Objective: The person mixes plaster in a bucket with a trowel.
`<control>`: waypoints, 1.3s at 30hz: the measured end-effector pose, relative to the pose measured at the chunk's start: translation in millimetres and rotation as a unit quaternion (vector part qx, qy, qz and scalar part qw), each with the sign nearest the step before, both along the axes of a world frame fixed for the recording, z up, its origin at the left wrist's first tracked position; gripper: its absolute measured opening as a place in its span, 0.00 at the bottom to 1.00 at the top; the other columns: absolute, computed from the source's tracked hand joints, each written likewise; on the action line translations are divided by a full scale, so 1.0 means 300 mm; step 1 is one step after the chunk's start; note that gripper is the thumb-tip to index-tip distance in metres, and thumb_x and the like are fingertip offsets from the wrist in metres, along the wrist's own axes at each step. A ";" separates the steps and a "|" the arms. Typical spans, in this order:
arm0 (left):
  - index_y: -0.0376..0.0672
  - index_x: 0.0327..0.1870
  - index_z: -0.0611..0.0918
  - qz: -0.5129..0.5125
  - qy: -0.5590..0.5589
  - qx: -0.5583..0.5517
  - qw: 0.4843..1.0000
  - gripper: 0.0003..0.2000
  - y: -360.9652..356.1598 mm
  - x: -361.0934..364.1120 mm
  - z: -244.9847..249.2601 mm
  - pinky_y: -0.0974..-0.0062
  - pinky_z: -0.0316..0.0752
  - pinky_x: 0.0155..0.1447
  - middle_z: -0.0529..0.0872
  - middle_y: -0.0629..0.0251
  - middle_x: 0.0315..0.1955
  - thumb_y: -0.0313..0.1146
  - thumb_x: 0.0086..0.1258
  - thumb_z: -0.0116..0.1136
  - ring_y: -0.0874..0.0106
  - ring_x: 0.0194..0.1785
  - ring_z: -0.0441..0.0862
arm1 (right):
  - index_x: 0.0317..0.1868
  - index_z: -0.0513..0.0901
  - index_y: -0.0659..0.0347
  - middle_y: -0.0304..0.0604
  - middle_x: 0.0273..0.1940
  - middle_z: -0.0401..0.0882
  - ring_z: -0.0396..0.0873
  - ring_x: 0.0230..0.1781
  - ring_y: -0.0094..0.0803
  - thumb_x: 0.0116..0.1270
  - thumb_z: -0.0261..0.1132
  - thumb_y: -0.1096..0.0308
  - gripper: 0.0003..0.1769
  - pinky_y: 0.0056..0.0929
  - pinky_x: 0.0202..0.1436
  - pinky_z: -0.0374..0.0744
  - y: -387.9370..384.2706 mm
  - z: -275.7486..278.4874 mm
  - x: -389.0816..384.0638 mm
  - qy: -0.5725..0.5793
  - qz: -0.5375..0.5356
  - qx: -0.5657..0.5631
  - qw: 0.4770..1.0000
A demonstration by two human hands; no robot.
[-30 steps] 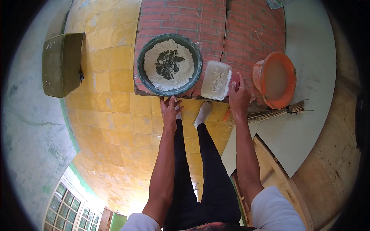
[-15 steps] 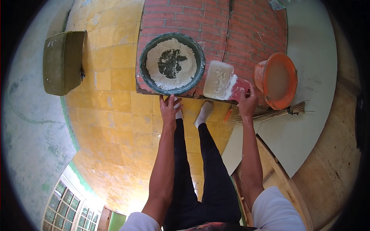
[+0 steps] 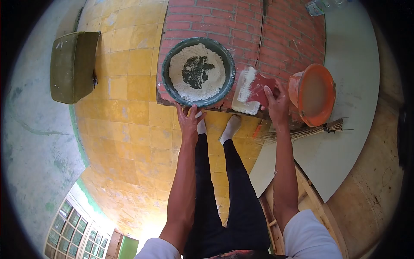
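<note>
Just beyond the fingers (image 3: 179,112) of the left hand (image 3: 189,124) stands a dark green basin (image 3: 231,84), its near rim at the fingertips and seemingly touched by them; this hand is loosely spread, its fingers apart; within the basin, farther out from them, white powder (image 3: 179,71) lies in a thick ring around a patch where the dark bottom shows through.

Off to the right, the fingers of the right hand (image 3: 278,105) are closed on a flat red scraper (image 3: 263,86), pinching it by its right side; its left edge, the one away from those fingers, carries a thick band of white paste (image 3: 246,82); beneath that edge, just left of the fingers, sits a pale tub (image 3: 246,106); whether scraper and tub touch cannot be told.

Close to the right of the same fingers, an orange bucket (image 3: 334,97) holds cloudy liquid (image 3: 313,93); nearer the body from it lies a bundle of thin sticks (image 3: 302,133); basin and tub rest on a brick-patterned bench (image 3: 241,21), which stretches away beyond both sets of fingers; well left of the left fingers, an olive box-like object (image 3: 71,67) stands by the yellow tiled floor (image 3: 129,125).
</note>
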State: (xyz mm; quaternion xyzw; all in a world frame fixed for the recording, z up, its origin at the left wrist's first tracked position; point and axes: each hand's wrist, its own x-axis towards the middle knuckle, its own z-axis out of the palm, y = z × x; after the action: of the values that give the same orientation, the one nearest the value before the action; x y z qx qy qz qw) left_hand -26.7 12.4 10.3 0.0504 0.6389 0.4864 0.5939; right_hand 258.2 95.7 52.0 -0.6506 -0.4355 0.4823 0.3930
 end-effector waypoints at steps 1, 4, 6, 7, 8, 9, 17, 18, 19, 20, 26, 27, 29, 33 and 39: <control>0.59 0.87 0.41 0.004 -0.010 0.002 1.000 0.48 0.001 0.000 0.003 0.55 0.88 0.58 0.77 0.54 0.61 0.31 0.78 0.65 0.59 0.59 0.85 | 0.68 0.77 0.69 0.45 0.49 0.87 0.85 0.36 0.24 0.79 0.65 0.67 0.22 0.24 0.29 0.84 0.031 0.026 -0.036 0.001 0.001 0.000 1.000; 0.58 0.87 0.43 0.011 -0.014 0.011 1.000 0.47 0.007 -0.006 0.000 0.56 0.89 0.58 0.77 0.54 0.61 0.31 0.77 0.64 0.60 0.58 0.85 | 0.64 0.81 0.64 0.41 0.50 0.88 0.85 0.38 0.21 0.80 0.64 0.70 0.16 0.26 0.34 0.84 0.125 0.075 -0.158 0.008 0.079 -0.020 0.997; 0.58 0.87 0.44 0.012 -0.016 0.015 1.000 0.47 0.005 -0.015 -0.006 0.57 0.89 0.58 0.76 0.54 0.62 0.30 0.77 0.65 0.60 0.57 0.85 | 0.61 0.85 0.57 0.39 0.47 0.90 0.86 0.38 0.24 0.78 0.66 0.69 0.14 0.29 0.42 0.84 0.180 0.073 -0.245 -0.086 0.199 0.069 0.974; 0.58 0.87 0.44 0.011 -0.019 0.018 1.000 0.47 0.004 -0.016 -0.009 0.57 0.89 0.58 0.76 0.54 0.62 0.30 0.76 0.65 0.61 0.57 0.84 | 0.61 0.85 0.57 0.39 0.47 0.90 0.86 0.38 0.24 0.78 0.66 0.69 0.14 0.29 0.42 0.84 0.205 0.094 -0.295 -0.085 0.200 0.069 0.974; 0.58 0.87 0.44 0.013 -0.020 0.018 1.000 0.47 0.005 -0.017 -0.010 0.57 0.89 0.58 0.76 0.54 0.62 0.30 0.76 0.65 0.61 0.57 0.84 | 0.59 0.86 0.53 0.40 0.45 0.91 0.87 0.38 0.28 0.76 0.67 0.68 0.14 0.31 0.43 0.84 0.233 0.125 -0.350 -0.141 0.278 0.053 0.949; 0.58 0.87 0.44 0.011 -0.018 0.017 1.000 0.48 0.003 -0.016 -0.007 0.57 0.89 0.59 0.75 0.53 0.63 0.29 0.76 0.66 0.61 0.58 0.84 | 0.58 0.88 0.50 0.41 0.43 0.91 0.89 0.39 0.32 0.75 0.68 0.67 0.14 0.34 0.43 0.85 0.245 0.140 -0.400 -0.195 0.353 0.036 0.914; 0.62 0.87 0.42 0.021 -0.017 0.045 0.999 0.53 0.014 -0.037 0.000 0.56 0.89 0.60 0.72 0.50 0.65 0.23 0.70 0.67 0.60 0.58 0.85 | 0.47 0.91 0.47 0.45 0.41 0.92 0.91 0.44 0.45 0.72 0.63 0.63 0.10 0.42 0.45 0.86 0.216 0.084 -0.666 -0.301 0.497 0.051 0.812; 0.63 0.87 0.42 0.014 -0.013 0.045 0.999 0.53 0.020 -0.038 0.007 0.56 0.89 0.61 0.72 0.50 0.66 0.23 0.70 0.67 0.59 0.57 0.85 | 0.46 0.91 0.47 0.46 0.40 0.92 0.91 0.43 0.45 0.70 0.64 0.64 0.10 0.42 0.45 0.87 0.208 0.073 -0.674 -0.347 0.511 0.055 0.785; 0.63 0.87 0.42 0.007 -0.009 0.046 0.999 0.54 0.026 -0.037 0.016 0.56 0.89 0.61 0.72 0.50 0.66 0.22 0.69 0.67 0.59 0.56 0.86 | 0.46 0.91 0.47 0.46 0.40 0.92 0.91 0.43 0.45 0.70 0.64 0.64 0.10 0.42 0.45 0.87 0.200 0.048 -0.676 -0.347 0.513 0.054 0.783; 0.63 0.87 0.42 0.009 -0.009 0.045 0.999 0.54 0.029 -0.036 0.027 0.56 0.89 0.61 0.72 0.50 0.66 0.22 0.69 0.67 0.59 0.56 0.86 | 0.50 0.91 0.45 0.45 0.40 0.92 0.91 0.44 0.45 0.72 0.64 0.64 0.11 0.43 0.45 0.86 0.193 0.017 -0.677 -0.349 0.524 0.071 0.774; 0.60 0.87 0.49 0.023 0.002 0.028 0.999 0.48 0.030 -0.053 0.001 0.56 0.88 0.62 0.73 0.52 0.66 0.25 0.71 0.67 0.61 0.65 0.79 | 0.51 0.91 0.43 0.45 0.39 0.92 0.91 0.42 0.45 0.72 0.65 0.65 0.12 0.44 0.44 0.87 0.241 -0.040 -0.597 -0.355 0.455 0.114 0.809; 0.60 0.86 0.51 0.023 0.037 0.023 0.999 0.46 0.038 -0.070 -0.028 0.57 0.87 0.60 0.73 0.54 0.66 0.26 0.72 0.66 0.62 0.67 0.78 | 0.48 0.92 0.43 0.46 0.37 0.91 0.92 0.40 0.46 0.71 0.65 0.67 0.11 0.46 0.44 0.87 0.256 -0.048 -0.572 -0.320 0.438 0.116 0.832; 0.59 0.86 0.53 0.023 0.073 0.016 0.997 0.44 0.069 -0.117 -0.065 0.59 0.87 0.59 0.73 0.56 0.66 0.26 0.73 0.66 0.63 0.68 0.76 | 0.49 0.91 0.43 0.45 0.38 0.91 0.91 0.41 0.46 0.72 0.65 0.66 0.11 0.46 0.44 0.87 0.286 -0.010 -0.537 -0.317 0.405 0.080 0.854; 0.49 0.83 0.59 0.000 0.134 0.064 0.989 0.38 0.147 -0.172 -0.029 0.66 0.79 0.61 0.77 0.57 0.65 0.24 0.74 0.64 0.65 0.63 0.80 | 0.55 0.88 0.46 0.47 0.43 0.91 0.90 0.43 0.49 0.73 0.66 0.65 0.12 0.47 0.45 0.86 0.309 0.053 -0.473 -0.324 0.295 0.084 0.895; 0.46 0.72 0.62 -0.046 0.195 0.144 0.969 0.30 0.164 -0.228 -0.049 0.74 0.80 0.49 0.79 0.58 0.58 0.19 0.70 0.58 0.71 0.55 0.81 | 0.62 0.85 0.50 0.48 0.46 0.89 0.88 0.44 0.51 0.74 0.66 0.66 0.17 0.48 0.45 0.85 0.277 0.063 -0.439 -0.336 0.212 0.087 0.913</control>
State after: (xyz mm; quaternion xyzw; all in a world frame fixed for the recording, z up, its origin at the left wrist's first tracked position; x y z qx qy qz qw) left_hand -95.2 61.6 -4.4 0.2591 0.6624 0.5262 0.4660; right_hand 126.4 178.8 70.8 -0.6298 -0.7099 0.2677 0.1666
